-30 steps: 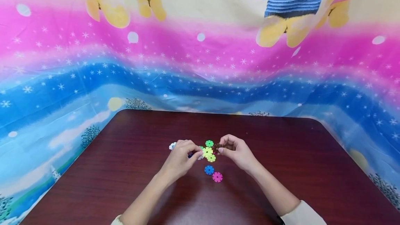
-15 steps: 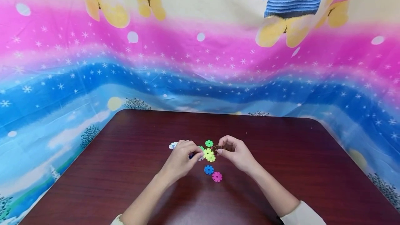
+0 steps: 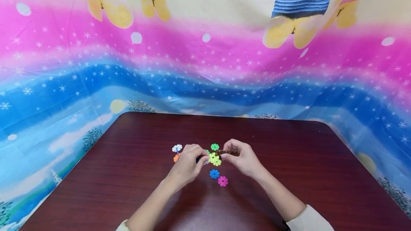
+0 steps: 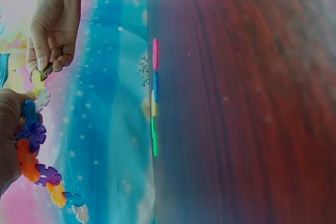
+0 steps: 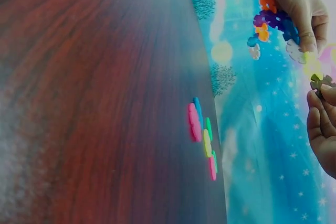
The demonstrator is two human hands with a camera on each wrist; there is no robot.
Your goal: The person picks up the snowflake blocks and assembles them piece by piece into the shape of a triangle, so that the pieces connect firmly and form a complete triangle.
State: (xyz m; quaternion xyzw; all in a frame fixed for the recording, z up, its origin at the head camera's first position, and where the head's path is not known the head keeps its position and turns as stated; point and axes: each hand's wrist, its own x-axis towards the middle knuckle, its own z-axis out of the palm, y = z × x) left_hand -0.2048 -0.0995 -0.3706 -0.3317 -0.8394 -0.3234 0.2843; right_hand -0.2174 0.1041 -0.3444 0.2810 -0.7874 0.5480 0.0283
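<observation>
My left hand (image 3: 190, 160) pinches a chain of slotted plastic snowflake discs near its yellow disc (image 5: 313, 68). From there the chain hangs past the palm: a white disc (image 4: 42, 99), blue, purple (image 4: 34, 136), orange (image 4: 26, 161) and more, down to a white end disc (image 3: 177, 148). Between thumb and fingers, my right hand (image 3: 243, 157) pinches a brown snowflake disc (image 4: 46, 72), its edge right at the yellow disc's rim. Both hands are raised over the table, close together. The fingers partly hide the brown disc.
Loose discs lie on the dark red wooden table (image 3: 128, 181) below the hands: green (image 3: 214, 147), yellow (image 3: 217, 162), blue (image 3: 214, 174) and pink (image 3: 223, 181), among several. A printed cloth (image 3: 205, 63) hangs behind the table's far edge.
The brown disc has turned more edge-on, and the right hand has shifted slightly left. The chain's far end has swung left, bringing an orange disc into sight beside the left hand.
</observation>
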